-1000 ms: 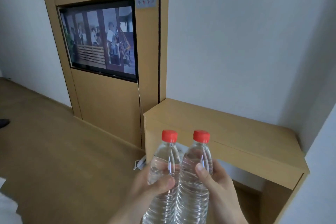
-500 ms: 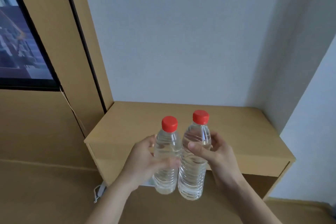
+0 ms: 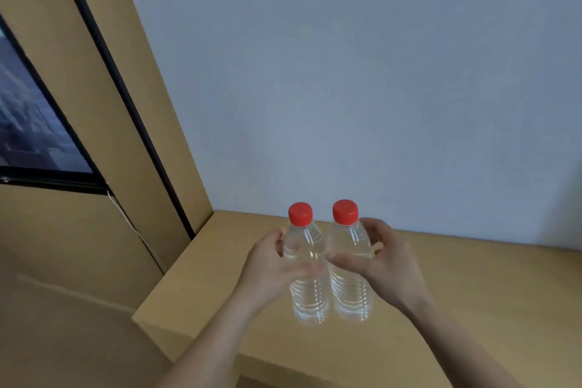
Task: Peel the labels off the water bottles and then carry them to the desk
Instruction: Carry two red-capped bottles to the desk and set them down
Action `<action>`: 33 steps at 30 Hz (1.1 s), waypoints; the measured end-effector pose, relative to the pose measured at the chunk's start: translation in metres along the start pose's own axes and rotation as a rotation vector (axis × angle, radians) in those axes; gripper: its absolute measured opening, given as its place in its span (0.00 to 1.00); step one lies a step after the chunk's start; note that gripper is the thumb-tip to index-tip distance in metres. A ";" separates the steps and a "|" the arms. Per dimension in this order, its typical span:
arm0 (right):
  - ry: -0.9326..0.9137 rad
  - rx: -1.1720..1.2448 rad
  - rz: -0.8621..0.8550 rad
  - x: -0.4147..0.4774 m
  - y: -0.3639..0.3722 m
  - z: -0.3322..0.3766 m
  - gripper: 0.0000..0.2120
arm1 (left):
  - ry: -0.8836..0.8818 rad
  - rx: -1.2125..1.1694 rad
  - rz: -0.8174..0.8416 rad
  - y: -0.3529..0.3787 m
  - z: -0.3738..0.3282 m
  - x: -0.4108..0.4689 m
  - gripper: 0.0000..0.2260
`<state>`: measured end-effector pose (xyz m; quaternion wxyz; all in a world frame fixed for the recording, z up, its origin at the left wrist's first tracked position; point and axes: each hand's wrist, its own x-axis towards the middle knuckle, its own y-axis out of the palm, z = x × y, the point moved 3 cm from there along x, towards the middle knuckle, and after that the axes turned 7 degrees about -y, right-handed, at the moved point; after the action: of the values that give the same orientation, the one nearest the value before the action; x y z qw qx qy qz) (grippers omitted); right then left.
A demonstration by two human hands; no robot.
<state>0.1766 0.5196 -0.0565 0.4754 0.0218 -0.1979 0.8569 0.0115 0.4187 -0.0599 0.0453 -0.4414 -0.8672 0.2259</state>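
Left hand [image 3: 277, 264] gripping left bottle [image 3: 307, 274], right hand [image 3: 382, 264] gripping right bottle [image 3: 349, 268]; both clear, label-free, red-capped, standing upright, touching side by side. Bottle bases appearing to be resting on desk [image 3: 472, 309] top, near front-left corner. Screen [image 3: 28, 123] showing in wood panel at left.
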 end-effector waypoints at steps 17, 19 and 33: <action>0.204 -0.168 -0.143 0.193 0.008 -0.126 0.21 | -0.005 0.158 0.098 0.088 0.002 0.246 0.15; 0.243 -0.166 -0.184 0.204 0.012 -0.137 0.24 | -0.003 0.160 0.105 0.096 0.008 0.264 0.14; 0.386 -0.035 -0.420 0.236 0.031 -0.168 0.27 | -0.015 0.138 0.057 0.116 0.030 0.314 0.29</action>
<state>0.0469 0.7558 -0.1681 0.6718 -0.1091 -0.1097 0.7243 -0.1009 0.7142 -0.1750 0.0624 -0.4601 -0.8369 0.2898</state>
